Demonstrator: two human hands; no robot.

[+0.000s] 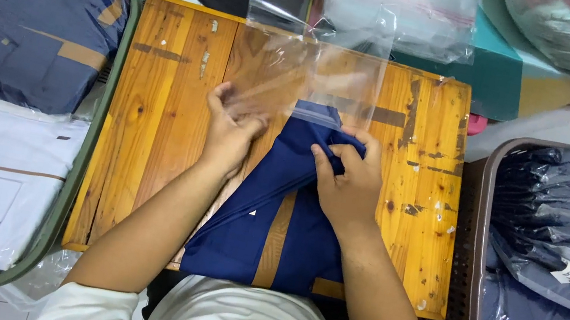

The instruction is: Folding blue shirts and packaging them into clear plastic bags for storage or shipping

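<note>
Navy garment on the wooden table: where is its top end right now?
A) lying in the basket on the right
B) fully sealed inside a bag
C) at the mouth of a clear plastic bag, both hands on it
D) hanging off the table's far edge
C: the navy garment has its top end at the clear plastic bag opening, with the left hand and the right hand gripping there.
</note>
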